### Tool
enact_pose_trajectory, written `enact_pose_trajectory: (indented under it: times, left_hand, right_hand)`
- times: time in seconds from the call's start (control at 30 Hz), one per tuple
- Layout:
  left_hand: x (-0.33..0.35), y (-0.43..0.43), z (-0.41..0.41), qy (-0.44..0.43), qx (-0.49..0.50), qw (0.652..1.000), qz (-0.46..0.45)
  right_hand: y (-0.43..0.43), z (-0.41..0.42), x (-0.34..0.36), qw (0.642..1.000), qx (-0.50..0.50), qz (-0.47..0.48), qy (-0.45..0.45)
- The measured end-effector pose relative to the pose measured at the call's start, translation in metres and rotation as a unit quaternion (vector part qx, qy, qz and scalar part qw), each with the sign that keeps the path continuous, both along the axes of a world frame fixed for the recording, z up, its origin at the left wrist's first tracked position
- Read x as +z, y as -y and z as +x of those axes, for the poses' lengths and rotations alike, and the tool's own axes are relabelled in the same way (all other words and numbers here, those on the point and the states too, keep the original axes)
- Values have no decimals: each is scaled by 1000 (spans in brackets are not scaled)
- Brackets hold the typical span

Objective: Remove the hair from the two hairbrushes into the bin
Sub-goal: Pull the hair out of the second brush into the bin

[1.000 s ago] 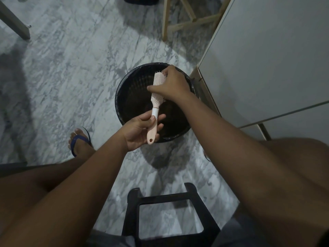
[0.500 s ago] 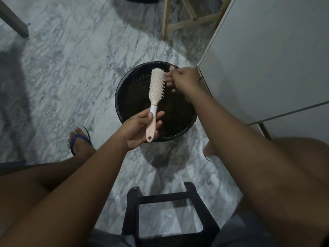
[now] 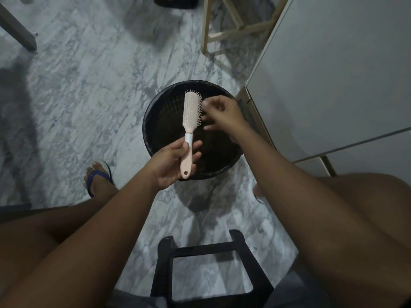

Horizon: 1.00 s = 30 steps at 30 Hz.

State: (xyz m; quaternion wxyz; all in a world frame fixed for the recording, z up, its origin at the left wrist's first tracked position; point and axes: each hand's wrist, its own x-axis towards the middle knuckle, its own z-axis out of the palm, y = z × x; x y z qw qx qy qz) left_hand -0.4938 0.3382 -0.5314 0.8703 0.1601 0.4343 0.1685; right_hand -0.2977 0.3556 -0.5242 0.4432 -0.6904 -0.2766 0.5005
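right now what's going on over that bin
A seated person holds a pink hairbrush over a black bin on the marble floor. The left hand grips the brush by its handle, head pointing away. The right hand is beside the bristles, fingers spread, apparently picking hair out to drop in the bin. Only this one brush is in view.

Your left hand (image 3: pixel 172 164) holds the pale pink plastic hairbrush (image 3: pixel 190 124) by its handle, head pointing away from you, above the round black plastic bin (image 3: pixel 155 121). Your right hand (image 3: pixel 221 115) sits just right of the brush head, also over the bin. The bin stands on the grey marbled floor (image 3: pixel 89 85), directly left of the white cabinet (image 3: pixel 333 74). Behind the bin stands a light wooden stool frame (image 3: pixel 222 34). Nearest you, between your legs, is a black plastic stool (image 3: pixel 251 258). Your sandalled left foot (image 3: pixel 97 176) rests left of the bin.
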Motion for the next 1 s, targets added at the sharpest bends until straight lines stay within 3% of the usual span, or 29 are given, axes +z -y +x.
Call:
enact_pose_trajectory:
  times: [0.1, 0.3, 0.37, 0.43, 0.53, 0.6, 0.87, 1.0]
  left_hand:
    - [1, 1, 2, -13, -10, 1000, 5]
    - [1, 3, 2, -13, -51, 998, 17]
    - [3, 1, 3, -7, -53, 998, 21]
    - [4, -2, 4, -11, -42, 999, 24]
    - [3, -5, 3, -8, -25, 1000, 17]
    - [2, -6, 0, -6, -30, 999, 11]
    - [-2, -2, -3, -4, -29, 1000, 2]
    - [-2, -1, 2, -2, -42, 999, 5]
  right_hand:
    - [1, -9, -2, 993, 67, -5, 93]
    - [-7, -9, 0, 970, -26, -5, 242]
    - [-6, -8, 3, 974, -53, 9, 222]
    - [-5, -8, 5, 989, -47, 18, 140]
    - [-4, -7, 9, 997, 32, 7, 67]
    - [-4, -7, 9, 996, 65, -12, 66]
    - [-11, -4, 8, 997, 18, -52, 62]
    - [-15, -9, 5, 978, 22, -8, 209]
